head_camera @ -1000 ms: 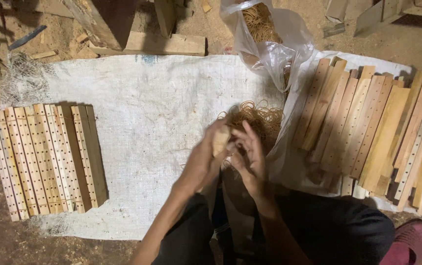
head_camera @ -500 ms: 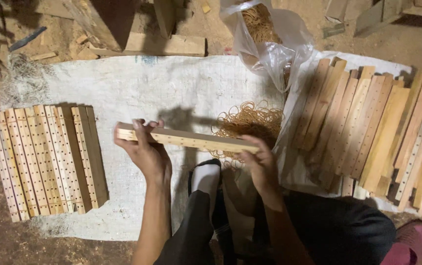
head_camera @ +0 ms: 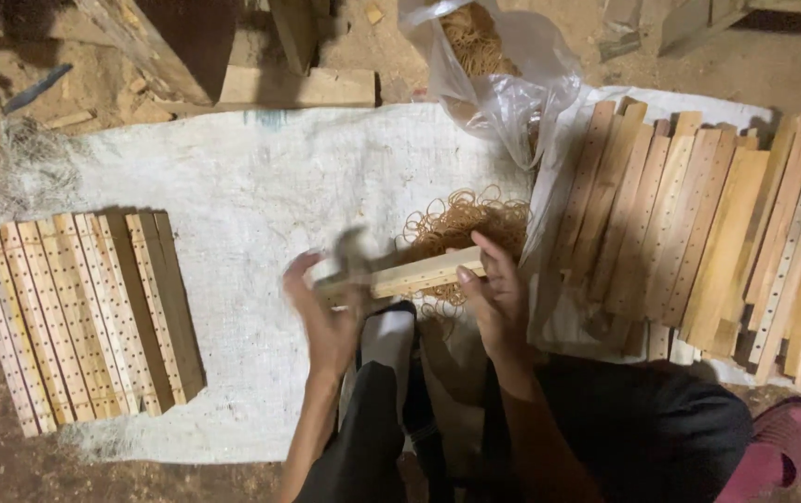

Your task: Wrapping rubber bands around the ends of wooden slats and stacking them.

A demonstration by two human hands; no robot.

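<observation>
I hold a bundle of pale wooden slats with drilled holes crosswise in front of me. My left hand grips its left end and is blurred by motion. My right hand holds the right end, thumb on the wood. Just behind the bundle lies a loose heap of tan rubber bands on the white woven sack.
A neat row of bundled perforated slats lies at the left on the sack. A large loose pile of slats covers the right. A clear plastic bag of rubber bands stands behind; timber offcuts lie on the dirt floor.
A second ago both hands were bunched together over the rubber bands. Half a second ago the bundle was held out wide. Now my left hand has moved right along it.
</observation>
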